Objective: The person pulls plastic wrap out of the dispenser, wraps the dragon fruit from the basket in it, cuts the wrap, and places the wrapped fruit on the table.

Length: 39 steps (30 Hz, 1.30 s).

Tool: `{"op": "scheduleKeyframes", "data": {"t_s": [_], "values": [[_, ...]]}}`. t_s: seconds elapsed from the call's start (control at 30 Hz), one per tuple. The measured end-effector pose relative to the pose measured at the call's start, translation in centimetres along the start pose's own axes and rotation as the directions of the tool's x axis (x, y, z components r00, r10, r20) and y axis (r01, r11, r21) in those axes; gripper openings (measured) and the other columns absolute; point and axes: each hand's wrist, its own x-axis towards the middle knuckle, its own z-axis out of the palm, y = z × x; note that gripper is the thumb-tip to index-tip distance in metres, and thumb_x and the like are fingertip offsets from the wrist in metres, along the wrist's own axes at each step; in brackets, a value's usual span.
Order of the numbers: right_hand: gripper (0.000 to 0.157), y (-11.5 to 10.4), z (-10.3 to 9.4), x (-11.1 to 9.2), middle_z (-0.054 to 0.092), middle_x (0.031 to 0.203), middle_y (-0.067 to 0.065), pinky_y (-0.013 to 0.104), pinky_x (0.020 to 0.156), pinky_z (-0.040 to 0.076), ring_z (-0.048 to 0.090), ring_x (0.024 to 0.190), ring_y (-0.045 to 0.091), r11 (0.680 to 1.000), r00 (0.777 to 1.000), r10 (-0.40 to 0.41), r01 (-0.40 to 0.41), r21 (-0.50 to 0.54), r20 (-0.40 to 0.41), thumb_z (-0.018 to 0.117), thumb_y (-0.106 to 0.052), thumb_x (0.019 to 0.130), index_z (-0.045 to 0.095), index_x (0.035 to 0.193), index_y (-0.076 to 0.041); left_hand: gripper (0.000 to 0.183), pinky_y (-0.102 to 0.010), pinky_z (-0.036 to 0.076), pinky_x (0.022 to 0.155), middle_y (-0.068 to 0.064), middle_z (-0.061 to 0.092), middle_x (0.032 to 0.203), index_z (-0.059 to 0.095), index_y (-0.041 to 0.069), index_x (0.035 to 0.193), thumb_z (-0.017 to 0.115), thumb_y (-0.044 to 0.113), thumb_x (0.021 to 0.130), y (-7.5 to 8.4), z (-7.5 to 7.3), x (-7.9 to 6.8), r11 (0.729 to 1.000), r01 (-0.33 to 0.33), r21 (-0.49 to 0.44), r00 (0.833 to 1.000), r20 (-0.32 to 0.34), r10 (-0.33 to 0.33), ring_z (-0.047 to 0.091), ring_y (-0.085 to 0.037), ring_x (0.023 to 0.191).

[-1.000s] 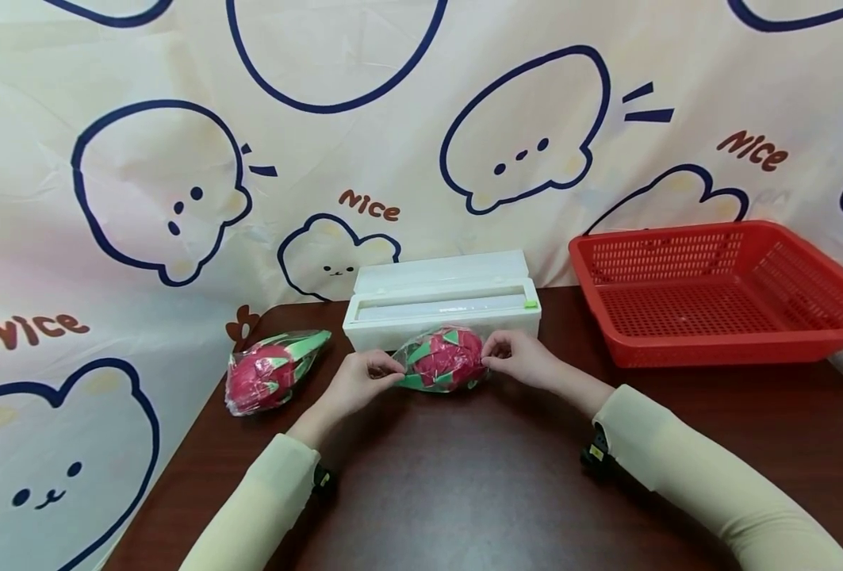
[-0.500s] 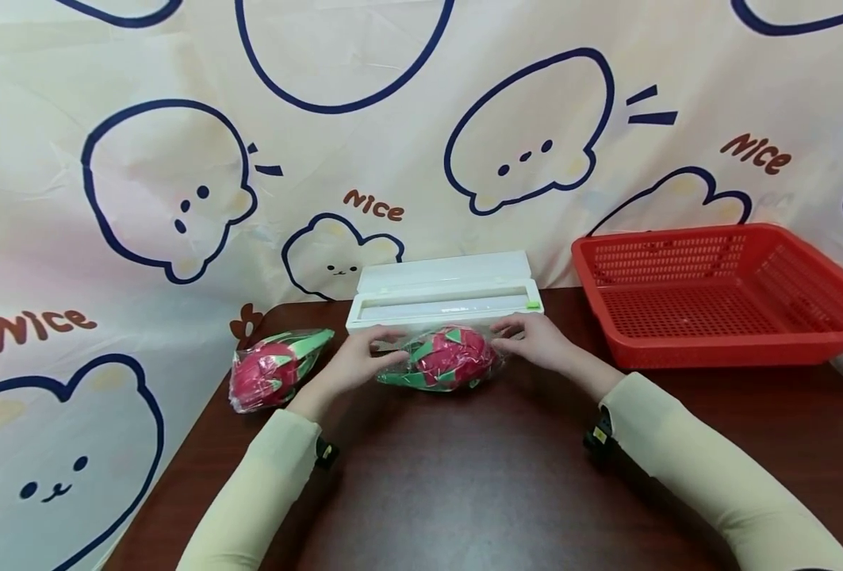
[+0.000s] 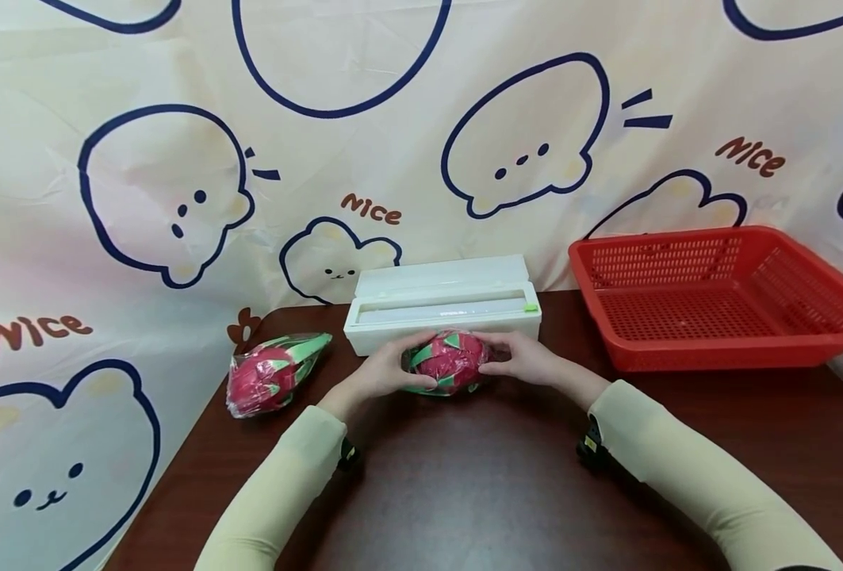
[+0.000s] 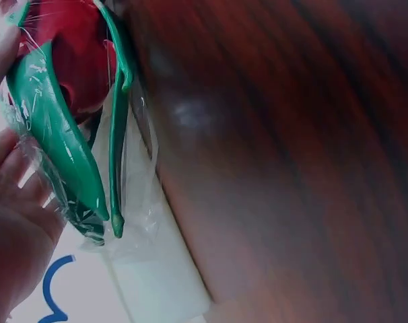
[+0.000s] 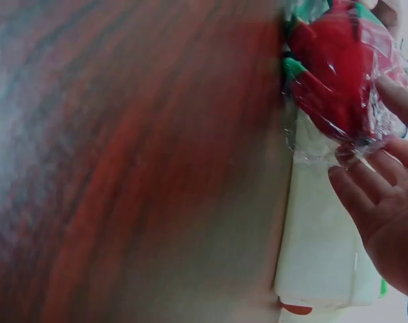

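Observation:
A pink dragon fruit with green scales (image 3: 452, 361), wrapped in clear film, lies on the table in the middle of the head view. My left hand (image 3: 381, 369) holds its left end, thumb in front and fingers behind. Its long green leaves (image 4: 59, 128) reach past that hand under loose film in the left wrist view. At the right end, my right hand (image 3: 528, 358) has thumb and fingers around the film-covered tip. Gathered film shows beside the right fingers (image 5: 365, 178) in the right wrist view. The fruit's underside is hidden.
Directly behind the fruit stands a white cling-film box (image 3: 371, 339) with its lid up and a roll inside. Another wrapped dragon fruit (image 3: 260, 381) lies at the table's left edge. A red plastic basket (image 3: 721, 353) stands at the back right, before a printed cloth.
Both hands first pinch the film at the fruit's ends, then loosen and spread at the two ends. Now they have closed inward around the fruit, which stays in about the same place.

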Motion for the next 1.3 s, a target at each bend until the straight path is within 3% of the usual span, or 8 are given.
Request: {"op": "scheduleKeyframes", "data": {"t_s": [0.23, 0.33, 0.5, 0.6, 0.7, 0.8, 0.97, 1.3], "values": [[0.067, -0.2, -0.7, -0.5, 0.052, 0.138, 0.016, 0.047, 0.098, 0.044, 0.051, 0.124, 0.031, 0.999, 0.998, 0.054, -0.054, 0.007, 0.038, 0.076, -0.021, 0.086, 0.046, 0.144, -0.007, 0.075, -0.044, 0.044, 0.098, -0.003, 0.052, 0.136, 0.048, 0.022, 0.144, 0.082, 0.034, 0.078, 0.5, -0.2, -0.4, 1.0, -0.016, -0.02, 0.999, 0.029, 0.016, 0.048, -0.021, 0.119], [0.073, -0.1, -1.3, -1.1, 0.05, 0.14, 0.017, 0.049, 0.1, 0.041, 0.049, 0.126, 0.033, 0.994, 0.991, 0.104, -0.101, -0.039, 0.081, 0.08, -0.02, 0.082, 0.044, 0.144, -0.005, 0.074, -0.045, 0.043, 0.098, -0.004, 0.052, 0.136, 0.048, 0.022, 0.144, 0.081, 0.035, 0.079, 0.8, -0.4, -0.6, 1.0, -0.012, -0.027, 0.999, 0.05, 0.013, 0.048, -0.022, 0.119], [0.061, 0.3, -1.7, -2.0, 0.061, 0.123, 0.015, 0.044, 0.092, 0.048, 0.059, 0.108, 0.028, 0.975, 0.974, 0.177, -0.155, -0.157, 0.138, 0.081, -0.013, 0.08, 0.054, 0.133, -0.001, 0.073, -0.044, 0.043, 0.097, -0.004, 0.054, 0.135, 0.049, 0.021, 0.143, 0.082, 0.034, 0.079, 0.9, -0.4, -0.6, 1.0, -0.002, -0.029, 0.998, 0.055, 0.004, 0.049, -0.021, 0.117], [0.032, 0.6, -1.6, -2.3, 0.067, 0.1, 0.007, 0.035, 0.077, 0.053, 0.063, 0.087, 0.018, 0.972, 0.981, 0.167, -0.149, -0.18, 0.095, 0.077, -0.006, 0.081, 0.065, 0.111, -0.001, 0.072, -0.044, 0.043, 0.097, -0.004, 0.054, 0.134, 0.05, 0.021, 0.142, 0.082, 0.034, 0.079, 0.8, -0.2, -0.5, 0.999, -0.008, -0.038, 0.998, 0.061, 0.01, 0.049, -0.02, 0.117], [0.009, 0.8, -1.5, -2.3, 0.066, 0.079, 0.001, 0.031, 0.068, 0.052, 0.062, 0.073, 0.014, 0.98, 0.99, 0.137, -0.132, -0.151, 0.023, 0.072, 0.0, 0.084, 0.068, 0.09, -0.005, 0.072, -0.043, 0.044, 0.096, -0.004, 0.054, 0.134, 0.05, 0.021, 0.142, 0.082, 0.033, 0.079, 0.8, -0.1, -0.5, 0.999, -0.011, -0.047, 0.998, 0.064, 0.014, 0.049, -0.021, 0.117], [0.008, 0.8, -1.5, -2.1, 0.066, 0.073, 0.0, 0.031, 0.067, 0.052, 0.063, 0.07, 0.014, 0.987, 0.992, 0.119, -0.123, -0.103, -0.044, 0.069, 0.003, 0.085, 0.068, 0.083, -0.005, 0.072, -0.043, 0.044, 0.096, -0.004, 0.054, 0.134, 0.05, 0.021, 0.142, 0.082, 0.033, 0.079, 0.9, -0.1, -0.5, 0.999, -0.008, -0.046, 0.998, 0.067, 0.011, 0.049, -0.021, 0.117], [0.003, 0.3, -1.4, -1.6, 0.067, 0.079, 0.001, 0.032, 0.071, 0.051, 0.062, 0.074, 0.016, 0.986, 0.982, 0.15, -0.156, -0.051, -0.116, 0.072, -0.004, 0.085, 0.07, 0.085, -0.003, 0.072, -0.044, 0.044, 0.098, -0.004, 0.054, 0.134, 0.05, 0.022, 0.142, 0.082, 0.034, 0.079, 0.9, 0.0, -0.4, 0.999, 0.001, -0.044, 0.997, 0.072, 0.002, 0.049, -0.021, 0.118], [0.013, 0.3, -1.3, -1.8, 0.071, 0.085, 0.006, 0.03, 0.071, 0.054, 0.067, 0.079, 0.018, 0.991, 0.987, 0.127, -0.123, 0.048, -0.101, 0.077, -0.006, 0.082, 0.073, 0.093, 0.001, 0.073, -0.044, 0.045, 0.097, -0.003, 0.055, 0.134, 0.051, 0.022, 0.142, 0.082, 0.037, 0.078, 1.1, -0.1, -0.5, 0.999, 0.035, -0.039, 0.997, 0.068, -0.032, 0.05, -0.021, 0.117]]}}
